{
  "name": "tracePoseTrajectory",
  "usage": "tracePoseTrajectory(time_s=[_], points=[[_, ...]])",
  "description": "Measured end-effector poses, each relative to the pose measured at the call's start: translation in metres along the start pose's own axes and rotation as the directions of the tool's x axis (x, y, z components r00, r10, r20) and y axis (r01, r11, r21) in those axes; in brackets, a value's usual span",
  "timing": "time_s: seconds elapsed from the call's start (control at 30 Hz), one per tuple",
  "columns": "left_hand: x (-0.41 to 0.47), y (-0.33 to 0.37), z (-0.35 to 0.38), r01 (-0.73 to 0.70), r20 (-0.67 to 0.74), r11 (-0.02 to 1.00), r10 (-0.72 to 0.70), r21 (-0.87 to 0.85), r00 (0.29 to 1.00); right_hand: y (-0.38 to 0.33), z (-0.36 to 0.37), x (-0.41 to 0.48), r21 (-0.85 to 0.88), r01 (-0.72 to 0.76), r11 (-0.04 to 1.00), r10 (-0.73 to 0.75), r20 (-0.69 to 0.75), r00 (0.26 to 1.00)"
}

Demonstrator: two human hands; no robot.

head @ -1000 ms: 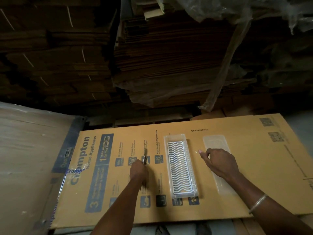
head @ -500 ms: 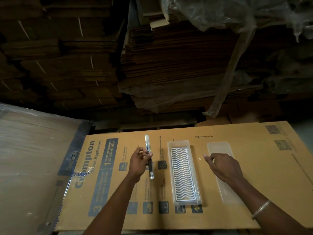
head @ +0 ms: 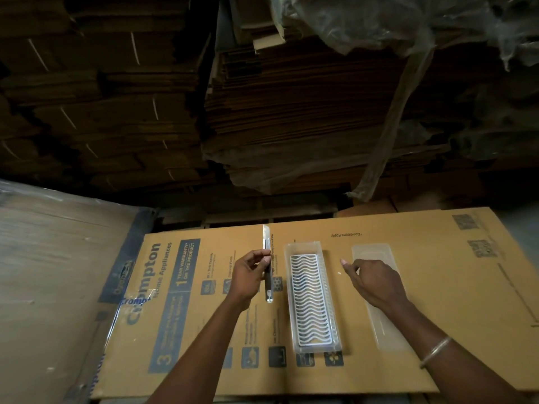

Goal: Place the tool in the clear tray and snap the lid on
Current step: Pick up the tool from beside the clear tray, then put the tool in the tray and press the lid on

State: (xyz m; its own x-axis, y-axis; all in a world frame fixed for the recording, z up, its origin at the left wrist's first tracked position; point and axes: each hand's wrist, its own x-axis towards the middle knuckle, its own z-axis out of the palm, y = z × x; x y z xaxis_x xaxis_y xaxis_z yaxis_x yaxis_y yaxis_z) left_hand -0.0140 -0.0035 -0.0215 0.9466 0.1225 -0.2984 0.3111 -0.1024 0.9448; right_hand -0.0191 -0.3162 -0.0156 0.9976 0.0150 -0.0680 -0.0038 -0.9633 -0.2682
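Note:
My left hand (head: 248, 272) is shut on the tool (head: 267, 263), a long thin metal cutter with its blade pointing away from me, held just above the cardboard. To its right lies the clear tray (head: 303, 248), long and narrow, with a white wavy grid insert in its bottom. Further right the clear lid (head: 372, 252) lies flat on the cardboard. My right hand (head: 372, 282) rests on the lid's middle, fingers spread, gripping nothing.
Everything lies on a flattened printed carton (head: 423, 287) that serves as the work surface. A plastic-wrapped board (head: 58, 272) lies at the left. Tall stacks of flattened cardboard (head: 291, 112) and loose plastic sheeting (head: 379, 24) rise behind the far edge.
My left hand picked the tool up off the cardboard and raised it, blade pointing away, beside the tray. My right hand stayed on the lid.

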Motion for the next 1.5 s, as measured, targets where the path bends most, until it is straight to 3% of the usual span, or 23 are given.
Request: tracePoseTrajectory(time_s=[0.23, 0.53, 0.67, 0.8, 0.93, 1.03, 1.37, 1.5], points=[[0.003, -0.009, 0.015, 0.006, 0.132, 1.0, -0.004, -0.014, 0.991, 0.004, 0.008, 0.001, -0.027, -0.015, 1.0, 0.015, 0.009, 1.0], [-0.001, -0.015, 0.031, 0.078, 0.203, 0.995, -0.09, 0.066, 0.975, 0.008, 0.004, 0.0, -0.03, -0.042, 0.999, 0.042, 0.015, 0.999], [-0.005, -0.019, 0.047, 0.063, 0.207, 0.979, -0.104, 0.195, 0.973, 0.012, 0.005, -0.002, -0.031, -0.046, 0.998, 0.047, 0.027, 0.999], [-0.006, -0.019, 0.075, -0.032, 0.131, 0.893, -0.03, 0.449, 0.991, 0.022, 0.009, -0.007, -0.037, -0.058, 0.998, 0.059, 0.046, 0.997], [-0.002, -0.019, 0.104, 0.016, 0.124, 0.791, -0.115, 0.612, 0.986, 0.035, 0.016, -0.013, -0.037, -0.1, 0.994, 0.103, 0.07, 0.992], [0.002, -0.023, 0.119, -0.025, 0.17, 0.668, -0.153, 0.744, 0.974, 0.044, 0.021, -0.018, -0.04, -0.116, 0.993, 0.119, 0.087, 0.989], [0.018, -0.043, 0.135, -0.002, 0.163, 0.515, -0.268, 0.857, 0.95, 0.065, 0.041, -0.038, -0.055, -0.198, 0.979, 0.205, 0.18, 0.962], [0.014, -0.049, 0.135, -0.039, 0.162, 0.464, -0.228, 0.885, 0.96, 0.072, 0.05, -0.038, -0.063, -0.204, 0.977, 0.212, 0.194, 0.958]])
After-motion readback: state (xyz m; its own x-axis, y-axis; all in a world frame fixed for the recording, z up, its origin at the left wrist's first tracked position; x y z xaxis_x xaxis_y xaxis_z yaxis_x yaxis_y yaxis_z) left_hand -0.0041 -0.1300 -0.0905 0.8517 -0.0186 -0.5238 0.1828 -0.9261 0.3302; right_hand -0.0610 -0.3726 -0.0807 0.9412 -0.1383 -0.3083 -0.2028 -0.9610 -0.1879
